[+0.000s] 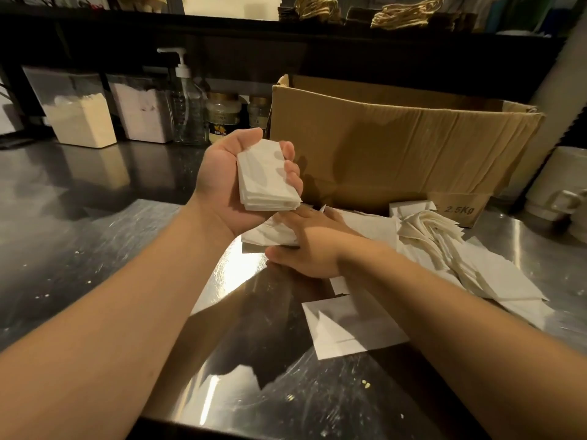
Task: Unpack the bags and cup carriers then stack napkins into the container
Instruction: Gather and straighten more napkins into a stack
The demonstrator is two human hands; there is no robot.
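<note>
My left hand [222, 182] is raised above the steel counter and grips a small stack of folded white napkins [265, 177], fingers curled round its far edge. Just below it, my right hand [309, 246] lies palm down on another small pile of napkins [266, 235] on the counter; its fingertips are hidden behind the held stack. A loose heap of white napkins [451, 249] spreads to the right. One single napkin [349, 328] lies flat nearer to me. A large open cardboard box [397, 147] stands behind the hands.
The steel counter [95, 249] is scratched and shiny. At the back left stand two clear containers [82, 115], a pump bottle [187, 106] and jars [224, 120]. White mugs [559, 185] stand at the far right. A dark shelf with twine-handled bags [406, 14] runs overhead.
</note>
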